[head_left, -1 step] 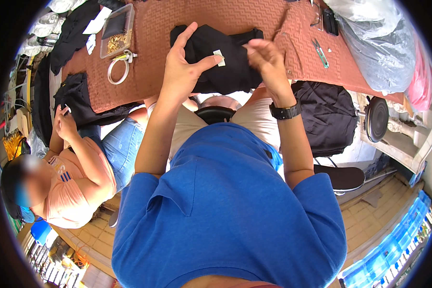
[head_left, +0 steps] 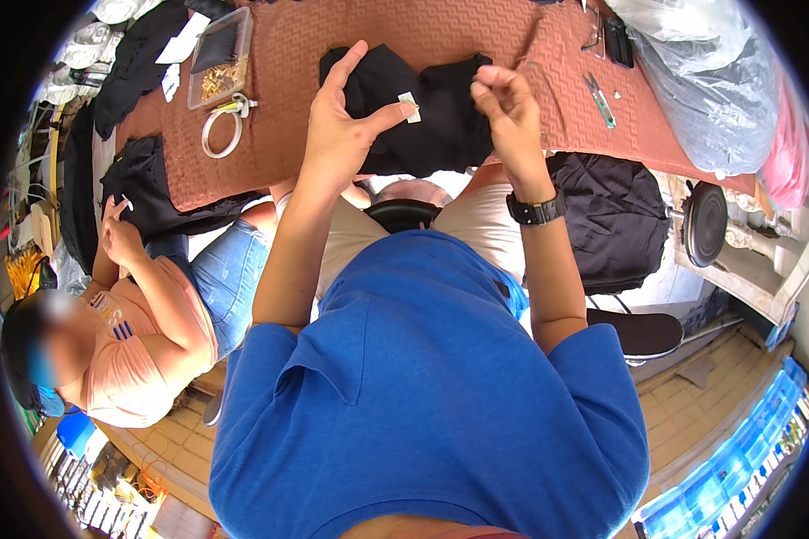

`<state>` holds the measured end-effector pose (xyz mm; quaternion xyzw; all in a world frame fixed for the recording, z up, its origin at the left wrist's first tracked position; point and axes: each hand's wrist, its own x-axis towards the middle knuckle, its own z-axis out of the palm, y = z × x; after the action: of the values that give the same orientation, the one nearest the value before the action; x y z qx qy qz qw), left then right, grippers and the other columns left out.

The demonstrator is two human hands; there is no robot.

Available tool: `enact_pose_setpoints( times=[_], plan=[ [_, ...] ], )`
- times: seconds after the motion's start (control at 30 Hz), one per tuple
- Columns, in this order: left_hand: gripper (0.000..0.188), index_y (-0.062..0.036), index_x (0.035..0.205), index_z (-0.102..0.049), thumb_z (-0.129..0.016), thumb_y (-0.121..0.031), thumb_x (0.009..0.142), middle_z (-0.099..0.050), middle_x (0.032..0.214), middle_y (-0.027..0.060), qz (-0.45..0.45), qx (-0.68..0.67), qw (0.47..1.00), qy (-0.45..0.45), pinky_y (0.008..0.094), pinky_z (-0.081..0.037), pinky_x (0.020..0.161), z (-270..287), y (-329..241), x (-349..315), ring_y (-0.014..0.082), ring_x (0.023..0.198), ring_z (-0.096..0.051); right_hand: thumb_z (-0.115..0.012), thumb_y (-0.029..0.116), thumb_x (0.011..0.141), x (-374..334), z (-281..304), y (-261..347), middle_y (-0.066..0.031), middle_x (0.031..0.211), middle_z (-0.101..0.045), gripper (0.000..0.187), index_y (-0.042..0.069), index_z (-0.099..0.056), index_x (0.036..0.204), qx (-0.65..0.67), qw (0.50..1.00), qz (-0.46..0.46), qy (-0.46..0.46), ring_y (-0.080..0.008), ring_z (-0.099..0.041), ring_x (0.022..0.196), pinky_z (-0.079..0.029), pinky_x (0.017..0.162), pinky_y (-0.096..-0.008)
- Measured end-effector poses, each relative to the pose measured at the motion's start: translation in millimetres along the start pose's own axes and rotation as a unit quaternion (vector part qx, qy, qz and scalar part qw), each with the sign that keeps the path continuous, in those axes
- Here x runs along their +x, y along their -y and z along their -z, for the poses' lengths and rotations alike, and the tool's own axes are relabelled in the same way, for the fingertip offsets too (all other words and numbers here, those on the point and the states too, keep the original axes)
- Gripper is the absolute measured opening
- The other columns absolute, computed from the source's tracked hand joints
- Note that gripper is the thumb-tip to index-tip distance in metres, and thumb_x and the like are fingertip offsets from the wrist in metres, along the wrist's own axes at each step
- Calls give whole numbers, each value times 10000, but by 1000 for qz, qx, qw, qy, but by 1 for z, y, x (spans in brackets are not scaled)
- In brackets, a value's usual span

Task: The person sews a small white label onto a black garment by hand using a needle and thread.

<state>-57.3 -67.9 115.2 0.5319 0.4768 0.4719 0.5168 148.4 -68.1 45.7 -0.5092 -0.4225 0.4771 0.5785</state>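
A black cloth garment lies bunched at the table's near edge, partly over my lap. On it is a small pale label. My left hand grips the garment from its left side, the thumb pressed on the label and the index finger stretched upward; its other fingers are hidden by the cloth. My right hand, with a black watch on the wrist, is raised at the garment's right edge. Its thumb and fingertips are pinched together, slightly blurred; anything between them is too small to make out.
Thread snips lie on the brown-covered table to the right, near large plastic bags. A clear box with small gold pieces and a white ring are at left. A co-worker handles black cloth nearby.
My right hand has shifted a little to the right, away from the label. My left hand has stayed in place on the garment.
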Motion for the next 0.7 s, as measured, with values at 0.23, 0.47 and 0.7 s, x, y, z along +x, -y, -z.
enact_pose_setpoints(
  times=[0.23,0.47,0.7],
  plan=[
    [820,54,1429,-408,-824,-33,727,-561,1304,152,-56,58,997,-15,309,-441,1022,-6,7,7,186,1175,-560,-687,2,893,-9,-24,51,-50,1053,-572,158,-2,-694,1050,-118,960,166,192,-93,-597,851,-514,802,-228],
    [863,19,1465,-357,-780,1,714,-534,1361,167,-87,93,992,-27,315,-387,1076,-4,9,7,226,1246,-520,-571,70,978,-1,-17,80,-112,881,-649,52,21,-585,979,-79,950,284,99,-175,-629,714,-511,650,-277],
    [809,-19,1463,-392,-762,31,745,-519,1385,169,-108,136,981,-84,326,-401,1077,13,17,13,222,1249,-523,-573,143,986,1,100,235,-129,767,-637,157,19,-588,891,-60,867,483,-104,-181,-613,659,-498,590,-256]
  ],
)
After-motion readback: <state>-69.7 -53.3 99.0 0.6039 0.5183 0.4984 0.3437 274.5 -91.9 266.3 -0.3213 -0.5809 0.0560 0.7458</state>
